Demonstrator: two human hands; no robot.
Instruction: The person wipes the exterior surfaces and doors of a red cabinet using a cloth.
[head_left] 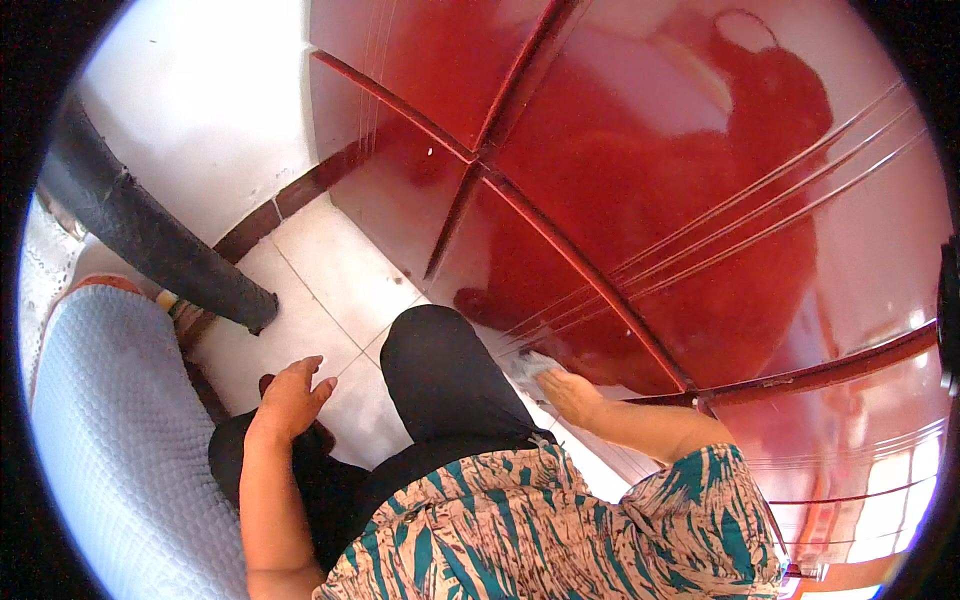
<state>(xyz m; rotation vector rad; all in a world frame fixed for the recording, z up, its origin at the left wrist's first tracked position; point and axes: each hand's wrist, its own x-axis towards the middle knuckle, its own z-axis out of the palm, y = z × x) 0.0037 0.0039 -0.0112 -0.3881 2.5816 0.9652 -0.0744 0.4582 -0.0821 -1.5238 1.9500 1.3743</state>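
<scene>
My right hand (568,393) reaches down on the right, its fingers closed on a crumpled whitish-grey cloth (528,369). The cloth lies against the bottom of a glossy dark red cabinet front (590,200), which has raised trim between its panels and thin engraved lines. Over my left leg, my left hand (293,398) hangs in the air with its fingers apart and nothing in it. My knee in black trousers (440,350) bends between the two hands, close to the cabinet.
White floor tiles (330,280) run along the cabinet's foot. A thick black post or tube (160,230) slants down to the floor at left. Beside my left arm is a padded, quilted light blue cover (110,400). A white wall (220,100) with dark red skirting (290,192) stands behind.
</scene>
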